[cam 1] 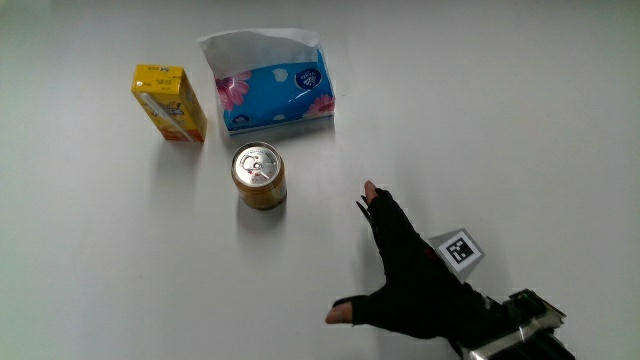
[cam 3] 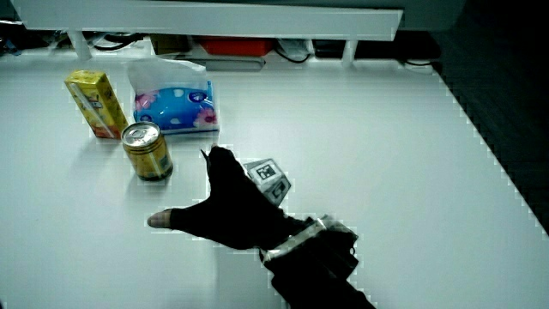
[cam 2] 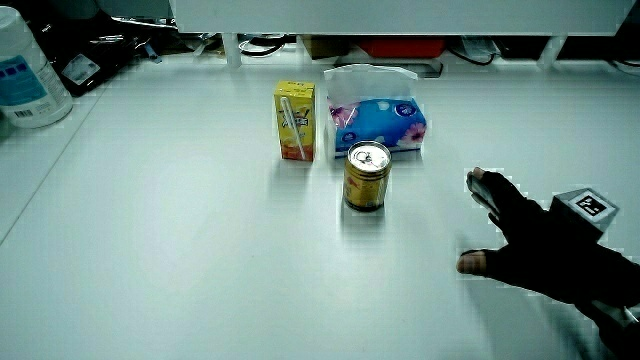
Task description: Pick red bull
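Main view: gold Red Bull can (cam 1: pixel 259 176) upright mid-worktop, just nearer than tissue box (cam 1: pixel 273 88) and juice carton (cam 1: pixel 170 103); hand (cam 1: pixel 412 280) apart from it, fingers splayed, holding nothing.

Side views: hand (cam 2: pixel 545 250) (cam 3: pixel 230 210) angled toward can (cam 2: pixel 367 175) (cam 3: pixel 147 151), apparently readying a grasp.

The hand (cam 3: pixel 230 209) rests flat on the desk (cam 3: pixel 386 146), fingers together and thumb spread, holding nothing, just beside the gold can (cam 3: pixel 147 152). The yellow carton (cam 3: pixel 97 104) and the tissue pack (cam 3: pixel 172 107) stand farther from the person, near the desk's partition edge.
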Demonstrator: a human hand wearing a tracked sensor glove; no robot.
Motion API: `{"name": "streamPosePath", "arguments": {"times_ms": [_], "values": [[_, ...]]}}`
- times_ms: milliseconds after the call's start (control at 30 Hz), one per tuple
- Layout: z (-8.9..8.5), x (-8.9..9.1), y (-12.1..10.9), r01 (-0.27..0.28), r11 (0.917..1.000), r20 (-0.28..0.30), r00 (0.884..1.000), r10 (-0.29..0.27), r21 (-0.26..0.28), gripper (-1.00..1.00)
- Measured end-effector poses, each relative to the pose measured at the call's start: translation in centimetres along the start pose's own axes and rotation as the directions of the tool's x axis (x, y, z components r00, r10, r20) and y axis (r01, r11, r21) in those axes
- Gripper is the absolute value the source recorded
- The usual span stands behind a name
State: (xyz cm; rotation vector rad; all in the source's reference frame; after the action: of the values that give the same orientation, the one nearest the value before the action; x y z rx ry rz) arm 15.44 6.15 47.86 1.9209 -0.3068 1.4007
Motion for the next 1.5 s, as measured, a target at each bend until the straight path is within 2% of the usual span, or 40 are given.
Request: {"name": "streamPosePath", "arguments": {"times_ms": [33, 133, 167, 200, 233, 267, 300, 367, 400, 433, 467, 533, 633, 667, 700, 733, 800, 867, 967, 1000, 1100, 1133, 1500], "values": [[-0.1, -0.3, 0.3, -0.002, 1.0000, -0.037, 0.999, 0.002, -0.001, 0.00], [-0.3, -0.5, 1.5, 0.051, 0.9987, -0.001, 0.999, -0.051, -0.010, 0.00], [-0.4, -0.7, 2.0, 0.028, 0.9995, -0.012, 1.000, -0.028, -0.014, 0.00], [-0.5, -1.1, 2.4, 0.062, 0.9979, -0.030, 0.998, -0.062, -0.017, 0.00], [-0.7, -1.1, 2.9, 0.035, 0.9992, -0.033, 0.999, -0.036, -0.019, 0.00], [-0.7, -1.0, 3.4, 0.058, 0.9980, -0.004, 0.998, -0.058, -0.024, 0.00], [-0.9, -1.4, 3.9, 0.030, 0.9993, -0.033, 0.999, -0.030, -0.021, 0.00], [-1.1, -1.2, 4.9, 0.017, 0.9997, -0.028, 0.999, -0.017, -0.020, 0.00], [-1.2, -1.1, 5.4, 0.040, 0.9990, -0.013, 0.999, -0.040, -0.023, 0.00], [-1.3, -1.3, 5.8, 0.027, 0.9994, -0.017, 0.999, -0.027, -0.024, 0.00], [-1.4, -1.2, 6.1, 0.097, 0.9948, -0.021, 0.995, -0.097, -0.031, 0.00], [-1.7, -1.4, 6.9, 0.085, 0.9960, -0.024, 0.996, -0.086, -0.027, 0.00], [-1.9, -1.2, 8.2, 0.019, 0.9997, -0.023, 1.000, -0.019, -0.017, 0.00], [-2.0, -1.3, 8.5, -0.003, 0.9999, -0.041, 0.999, 0.002, -0.012, 0.00], [-2.0, -1.1, 8.8, -0.010, 1.0000, -0.027, 1.000, 0.010, -0.001, 0.00], [-2.0, -1.1, 9.0, 0.010, 1.0000, -0.038, 0.999, -0.010, 0.000, 0.00], [-2.1, -0.9, 9.7, -0.026, 0.9996, -0.051, 0.998, 0.027, 0.008, 0.00], [-2.2, -0.8, 10.1, -0.039, 0.9991, -0.060, 0.997, 0.039, 0.015, 0.00], [-2.3, -0.4, 10.8, -0.018, 0.9996, -0.082, 0.996, 0.020, 0.020, 0.00], [-2.3, -0.3, 11.2, -0.035, 0.9992, -0.092, 0.995, 0.037, 0.022, 0.00], [-2.6, -0.3, 11.8, -0.028, 0.9992, -0.109, 0.994, 0.031, 0.029, 0.00], [-2.7, -0.2, 12.0, -0.007, 0.9997, -0.110, 0.994, 0.010, 0.022, 0.00], [-3.4, 0.2, 14.1, -0.024, 0.9990, -0.152, 0.988, 0.029, 0.037, 0.00]]}}
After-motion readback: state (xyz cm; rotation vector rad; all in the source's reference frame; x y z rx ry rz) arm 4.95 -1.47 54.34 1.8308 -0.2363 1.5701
